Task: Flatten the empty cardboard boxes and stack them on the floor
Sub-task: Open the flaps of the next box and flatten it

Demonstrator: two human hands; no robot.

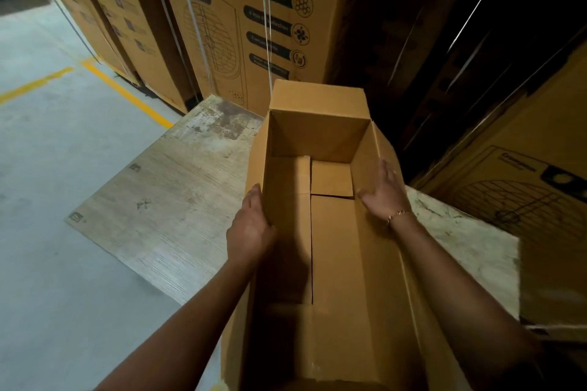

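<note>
An open, empty brown cardboard box (320, 136) stands long-ways in front of me, top flaps up, its bottom flaps folded shut inside. My left hand (251, 228) grips the top of the left wall, thumb inside and fingers outside. My right hand (386, 192) lies flat with straight fingers against the right wall and its flap, thumb pointing into the box. The box rests on a pale, stained flat sheet (165, 200) lying on the floor.
Tall printed cartons (254, 19) bound with white straps stand just behind the box and run back to the left. Another printed carton (524, 187) stands at the right, with a dark gap between. Grey concrete floor (54, 143) with yellow lines lies to the left.
</note>
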